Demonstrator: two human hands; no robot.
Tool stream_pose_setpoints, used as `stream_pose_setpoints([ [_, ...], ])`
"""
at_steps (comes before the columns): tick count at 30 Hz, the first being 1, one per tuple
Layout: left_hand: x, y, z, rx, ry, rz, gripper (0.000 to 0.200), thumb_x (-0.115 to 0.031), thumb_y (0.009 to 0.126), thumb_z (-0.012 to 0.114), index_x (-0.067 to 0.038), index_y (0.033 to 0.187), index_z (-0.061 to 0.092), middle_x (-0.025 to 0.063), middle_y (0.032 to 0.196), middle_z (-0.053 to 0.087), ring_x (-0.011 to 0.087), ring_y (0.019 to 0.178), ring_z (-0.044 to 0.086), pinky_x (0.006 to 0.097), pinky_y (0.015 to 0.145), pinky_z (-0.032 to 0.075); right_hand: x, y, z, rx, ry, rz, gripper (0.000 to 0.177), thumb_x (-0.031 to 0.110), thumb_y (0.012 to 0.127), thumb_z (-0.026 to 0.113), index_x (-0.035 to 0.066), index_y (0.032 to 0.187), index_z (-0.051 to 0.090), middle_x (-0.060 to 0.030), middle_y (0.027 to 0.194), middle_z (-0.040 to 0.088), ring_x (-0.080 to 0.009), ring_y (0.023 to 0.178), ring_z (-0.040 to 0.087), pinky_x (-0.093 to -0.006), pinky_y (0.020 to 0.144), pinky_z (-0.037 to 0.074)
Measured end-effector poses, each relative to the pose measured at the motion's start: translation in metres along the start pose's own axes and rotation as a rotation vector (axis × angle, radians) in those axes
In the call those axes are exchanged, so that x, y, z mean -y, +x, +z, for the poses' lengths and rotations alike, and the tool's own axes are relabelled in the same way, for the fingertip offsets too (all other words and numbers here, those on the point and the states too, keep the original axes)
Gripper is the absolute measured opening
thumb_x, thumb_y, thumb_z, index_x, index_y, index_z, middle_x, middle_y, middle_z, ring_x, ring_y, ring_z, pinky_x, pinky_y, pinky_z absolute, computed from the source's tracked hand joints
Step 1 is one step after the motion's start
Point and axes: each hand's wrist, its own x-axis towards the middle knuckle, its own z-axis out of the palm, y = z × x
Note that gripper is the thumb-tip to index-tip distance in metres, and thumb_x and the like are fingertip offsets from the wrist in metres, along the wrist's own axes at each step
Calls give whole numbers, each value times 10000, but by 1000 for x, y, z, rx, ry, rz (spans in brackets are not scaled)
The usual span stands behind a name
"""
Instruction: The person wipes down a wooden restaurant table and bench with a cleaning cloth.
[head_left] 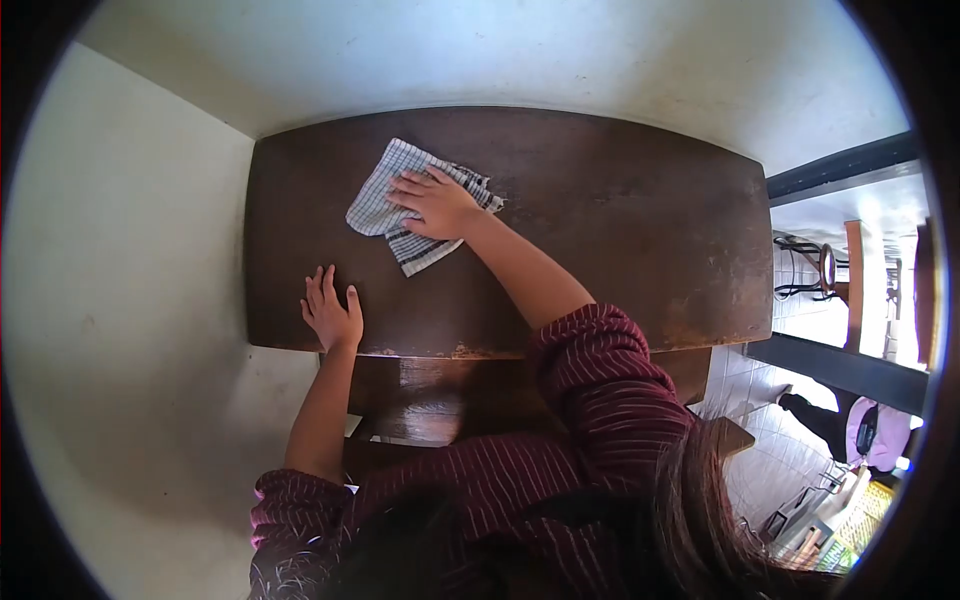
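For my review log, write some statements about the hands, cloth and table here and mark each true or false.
1. The right hand lies on the cloth. True.
2. The left hand also touches the cloth. False: it is apart from it, at the near edge of the table.
3. The cloth is plain red. False: it has a light and dark checked pattern.
4. The table has worn patches on its surface. True.

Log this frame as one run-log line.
right hand: flat on black-and-white checked cloth | left hand: resting near front edge of dark brown wooden table | cloth: spread, partly folded
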Motion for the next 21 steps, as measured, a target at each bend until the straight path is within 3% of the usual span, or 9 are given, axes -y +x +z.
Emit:
stream_pose_setpoints([
  [1,3,-1,1,2,5,0,477,-310,862,486,-210,1313,366,46,1396,311,253,1326,217,481,1063,155,2,1,3,-31,98,-59,457,355,812,524,91,1184,514,-100,1321,430,-245,1229,385,-411,1016,280],
  [3,7,-1,7,-51,-32,34,483,-328,842,500,-207,1297,388,41,1379,333,262,1317,235,500,1057,162,-30,-3,-10,84,-15,10,508,420,818,492,125,1232,490,-88,1351,401,-240,1271,337,-407,1062,211],
  [5,3,-2,3,-34,-29,23,484,-314,849,499,-207,1305,377,41,1386,326,259,1321,228,494,1059,159,-68,-24,-42,87,-122,300,518,414,816,499,132,1250,478,-96,1338,414,-238,1275,331,-403,1064,207],
  [9,1,-1,-1,-10,-26,16,491,-298,852,501,-210,1314,362,41,1395,316,256,1324,220,487,1061,157,-144,-114,-100,-96,-340,979,515,404,804,508,152,1252,477,-82,1362,383,-231,1267,335,-429,1050,217],
  [10,2,-1,0,-9,-28,12,491,-298,852,501,-210,1314,362,41,1395,316,256,1324,220,487,1061,157,-157,-146,-107,-203,-382,1052,566,459,825,457,163,1305,416,-69,1402,326,-222,1301,282,-437,1059,185],
  [12,2,-1,1,-21,-17,23,494,-296,851,501,-210,1316,358,42,1398,311,254,1324,220,482,1063,158,-161,-185,-129,-156,-485,1282,614,510,844,393,179,1358,335,-50,1443,251,-211,1339,200,-438,1072,142],
  [15,0,0,1,-10,-12,8,495,-295,849,501,-208,1315,358,42,1395,313,254,1324,222,482,1062,158,-169,-211,-142,-149,-433,1417,674,554,834,376,190,1389,267,-35,1467,191,-204,1360,131,-429,1077,116],
  [18,-1,0,-1,-22,-26,15,497,-295,848,502,-209,1315,356,42,1390,319,254,1322,225,481,1063,159,-166,-182,-141,-95,-448,1522,708,584,800,416,193,1377,296,-30,1464,200,-209,1355,148,-426,1077,117],
  [21,-1,-1,-1,-31,-13,20,491,-295,847,502,-213,1311,363,44,1387,323,254,1320,230,482,1062,162,-173,-145,-119,-29,-396,1086,735,605,770,453,156,1344,361,-60,1432,276,-225,1330,222,-469,1054,175],
])
